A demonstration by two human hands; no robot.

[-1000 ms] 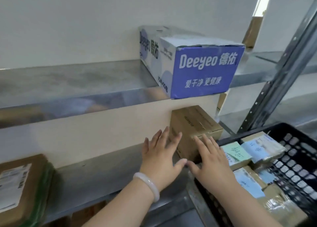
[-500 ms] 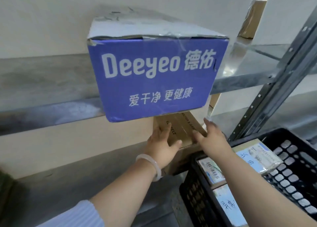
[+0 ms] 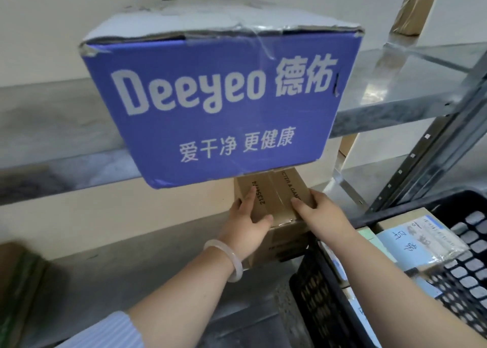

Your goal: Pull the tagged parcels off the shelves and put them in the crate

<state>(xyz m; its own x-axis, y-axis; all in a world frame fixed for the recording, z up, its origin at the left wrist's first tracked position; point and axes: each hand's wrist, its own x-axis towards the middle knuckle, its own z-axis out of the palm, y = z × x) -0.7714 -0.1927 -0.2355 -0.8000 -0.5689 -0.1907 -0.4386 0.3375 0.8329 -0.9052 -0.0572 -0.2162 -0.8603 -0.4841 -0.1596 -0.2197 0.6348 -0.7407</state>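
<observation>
A small brown cardboard parcel [image 3: 278,200] stands on the lower shelf [image 3: 147,253], partly hidden under a big blue box [image 3: 218,105]. My left hand [image 3: 246,224] grips the parcel's left side, thumb on its front edge and fingers on top. My right hand [image 3: 319,210] holds its right side with fingers over the top. The black plastic crate [image 3: 316,303] sits at the lower right, touching the parcel's front corner, and holds several parcels with blue and green paper tags [image 3: 411,239].
The blue "Deeyeo" box sits on the upper shelf [image 3: 395,94], jutting over its edge just above my hands. A grey perforated rack upright [image 3: 432,147] slants at the right. A brown parcel with green wrap [image 3: 18,276] lies at the far left of the lower shelf.
The view has come closer to the shelf. Both hands went from lying flat in front of the brown parcel to gripping its two sides.
</observation>
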